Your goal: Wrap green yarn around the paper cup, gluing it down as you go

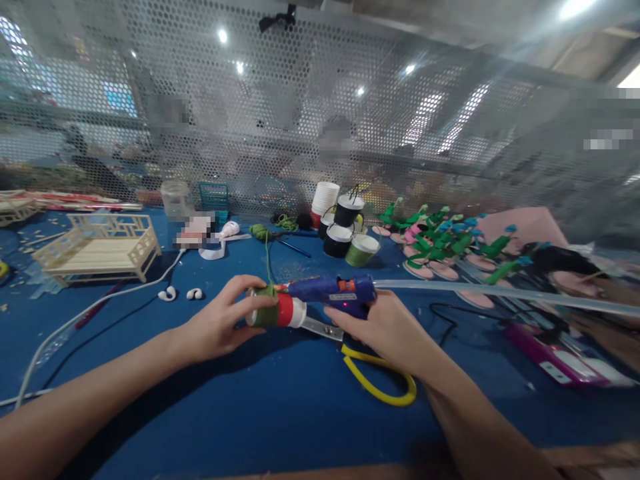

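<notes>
Our left fingers [249, 308] grip red-and-white paper cup [285, 311], green yarn [265, 315] round one end | right fingers [349, 325] grip blue glue gun [333, 292]

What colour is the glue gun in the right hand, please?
The glue gun is mostly blue, seen best in the head view.

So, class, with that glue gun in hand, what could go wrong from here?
The glue gun has its tip close to the left hand, so a burn is possible. The scissors lie near the right hand, which might knock them. The green yarn running to the cup could snag.
</notes>
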Action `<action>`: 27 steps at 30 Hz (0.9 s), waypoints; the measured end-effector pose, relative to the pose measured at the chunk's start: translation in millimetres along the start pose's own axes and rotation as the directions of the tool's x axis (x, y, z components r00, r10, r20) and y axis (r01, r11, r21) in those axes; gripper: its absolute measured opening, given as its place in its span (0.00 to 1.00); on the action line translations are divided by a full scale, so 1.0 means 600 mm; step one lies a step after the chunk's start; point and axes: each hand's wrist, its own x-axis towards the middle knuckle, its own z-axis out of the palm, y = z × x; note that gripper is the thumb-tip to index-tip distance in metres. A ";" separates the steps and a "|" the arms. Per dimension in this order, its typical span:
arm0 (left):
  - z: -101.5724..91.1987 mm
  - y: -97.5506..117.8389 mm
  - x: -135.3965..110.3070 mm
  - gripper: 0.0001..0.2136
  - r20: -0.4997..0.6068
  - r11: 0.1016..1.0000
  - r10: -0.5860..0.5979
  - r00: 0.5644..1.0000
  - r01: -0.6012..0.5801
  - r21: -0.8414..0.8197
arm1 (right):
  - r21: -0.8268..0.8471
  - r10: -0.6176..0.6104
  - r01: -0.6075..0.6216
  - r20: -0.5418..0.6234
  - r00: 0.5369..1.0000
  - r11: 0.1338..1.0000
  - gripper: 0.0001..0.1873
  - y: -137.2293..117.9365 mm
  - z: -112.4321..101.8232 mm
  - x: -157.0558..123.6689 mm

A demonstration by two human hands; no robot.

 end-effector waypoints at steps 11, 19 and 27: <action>-0.003 0.003 0.003 0.16 -0.031 0.977 -0.162 0.986 0.156 -0.142 | 0.008 -0.018 0.018 0.004 1.000 1.000 0.10 -0.003 -0.002 -0.004; -0.006 0.003 0.004 0.17 -0.025 0.951 -0.243 0.970 0.233 -0.201 | 0.040 -0.054 0.053 0.045 0.997 0.998 0.09 0.000 -0.001 -0.007; -0.007 0.003 0.005 0.17 -0.033 0.963 -0.215 0.976 0.206 -0.174 | 0.020 -0.066 0.065 0.037 0.997 0.998 0.08 -0.002 -0.003 -0.006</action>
